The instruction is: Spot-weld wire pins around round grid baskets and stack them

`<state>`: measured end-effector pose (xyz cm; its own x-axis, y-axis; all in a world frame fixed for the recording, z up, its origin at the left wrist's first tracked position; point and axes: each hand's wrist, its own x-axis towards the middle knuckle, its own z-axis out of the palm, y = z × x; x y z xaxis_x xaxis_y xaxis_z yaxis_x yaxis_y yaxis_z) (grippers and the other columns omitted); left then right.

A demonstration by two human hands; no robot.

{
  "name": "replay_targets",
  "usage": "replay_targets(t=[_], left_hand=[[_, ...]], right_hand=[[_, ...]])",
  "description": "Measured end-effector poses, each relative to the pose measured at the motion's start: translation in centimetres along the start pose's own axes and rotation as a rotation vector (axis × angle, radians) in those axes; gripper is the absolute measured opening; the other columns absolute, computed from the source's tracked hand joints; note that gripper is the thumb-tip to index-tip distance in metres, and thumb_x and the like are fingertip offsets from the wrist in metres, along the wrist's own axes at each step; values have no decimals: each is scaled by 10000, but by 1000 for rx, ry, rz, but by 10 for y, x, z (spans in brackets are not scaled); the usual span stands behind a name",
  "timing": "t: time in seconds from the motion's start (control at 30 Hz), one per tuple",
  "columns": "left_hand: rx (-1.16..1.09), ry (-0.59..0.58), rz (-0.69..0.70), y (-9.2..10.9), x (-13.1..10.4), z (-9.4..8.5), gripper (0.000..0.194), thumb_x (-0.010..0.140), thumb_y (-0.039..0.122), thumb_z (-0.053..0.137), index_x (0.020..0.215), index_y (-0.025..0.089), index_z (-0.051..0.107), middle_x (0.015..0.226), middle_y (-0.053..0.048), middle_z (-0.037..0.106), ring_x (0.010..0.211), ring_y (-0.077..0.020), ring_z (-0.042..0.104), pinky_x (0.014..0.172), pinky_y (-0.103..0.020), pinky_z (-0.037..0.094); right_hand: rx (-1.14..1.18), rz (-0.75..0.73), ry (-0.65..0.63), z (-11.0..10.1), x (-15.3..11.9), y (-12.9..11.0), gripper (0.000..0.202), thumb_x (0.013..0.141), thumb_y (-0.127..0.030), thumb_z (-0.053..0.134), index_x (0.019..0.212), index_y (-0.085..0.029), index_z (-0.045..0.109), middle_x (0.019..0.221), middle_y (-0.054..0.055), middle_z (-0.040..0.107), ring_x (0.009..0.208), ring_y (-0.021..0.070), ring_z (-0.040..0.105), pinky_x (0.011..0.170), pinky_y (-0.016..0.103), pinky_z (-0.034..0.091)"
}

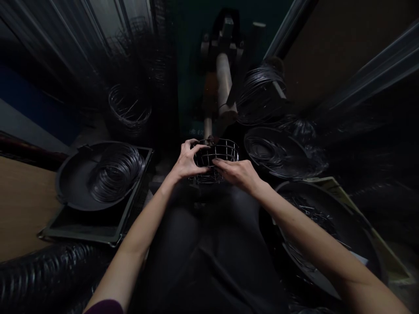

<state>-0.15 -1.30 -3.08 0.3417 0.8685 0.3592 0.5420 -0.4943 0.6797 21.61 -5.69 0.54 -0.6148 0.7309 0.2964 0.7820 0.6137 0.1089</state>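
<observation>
A small round wire basket (231,150) made of thin metal rods is held in front of my lap, close against the lower end of a machine's metal arms. My left hand (187,161) grips its left side, with the thumb below and the fingers curled over the upper ring. On the right, my right hand (237,171) has its fingers closed at the near side of the basket, thumb and index finger at the wires. Whether a loose wire lies between those fingertips is too dark to see.
The machine (224,78) stands straight ahead. At left, a dark basin (75,183) holds a stack of wire rings (119,172). To the right are a basin of wire rings (266,148), a large basin of short wire pieces (360,231), and hanging wire hoops (258,87).
</observation>
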Motion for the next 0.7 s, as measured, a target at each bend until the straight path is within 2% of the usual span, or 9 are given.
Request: replay_targets(t=[0.2, 0.4, 0.47, 0.57, 0.7], left_hand=[[24, -24, 2, -4, 10, -6, 683, 581, 353, 860, 1221, 265, 640, 1306, -95, 412, 1276, -332, 417, 1121, -523, 385], [7, -22, 6, -3, 12, -10, 680, 570, 392, 866, 1192, 229, 644, 1236, -101, 489, 1224, -311, 482, 1104, -504, 395], [1, -22, -15, -2, 14, -11, 684, 559, 404, 873, 1184, 248, 642, 1241, -89, 492, 1223, -311, 486, 1098, -504, 402], [10, -16, -35, -4, 22, -11, 683, 554, 398, 877, 1180, 267, 636, 1252, -77, 490, 1229, -310, 482, 1099, -507, 401], [16, -9, -39, -11, 36, -12, 687, 554, 375, 875, 1184, 248, 634, 1244, -80, 493, 1224, -301, 481, 1102, -488, 400]], right_hand=[[46, 21, -10, 2, 9, 4, 308, 997, -296, 479, 1237, -238, 664, 1196, 17, 706, 863, 148, 735, 555, 210, 487], [170, 98, 42, 6, -2, 1, 318, 990, -290, 497, 1274, -244, 634, 1210, 24, 709, 944, 151, 715, 664, 215, 510], [193, 160, 93, 8, -6, 2, 273, 984, -275, 506, 1197, -227, 669, 1152, 47, 726, 937, 150, 700, 693, 216, 502], [170, 276, 161, 13, -2, 7, 193, 960, -281, 537, 1010, -220, 713, 1012, 55, 712, 796, 136, 655, 627, 217, 455], [208, 338, 203, 16, 11, 15, 152, 927, -292, 585, 945, -207, 711, 927, 55, 648, 727, 135, 586, 582, 229, 405]])
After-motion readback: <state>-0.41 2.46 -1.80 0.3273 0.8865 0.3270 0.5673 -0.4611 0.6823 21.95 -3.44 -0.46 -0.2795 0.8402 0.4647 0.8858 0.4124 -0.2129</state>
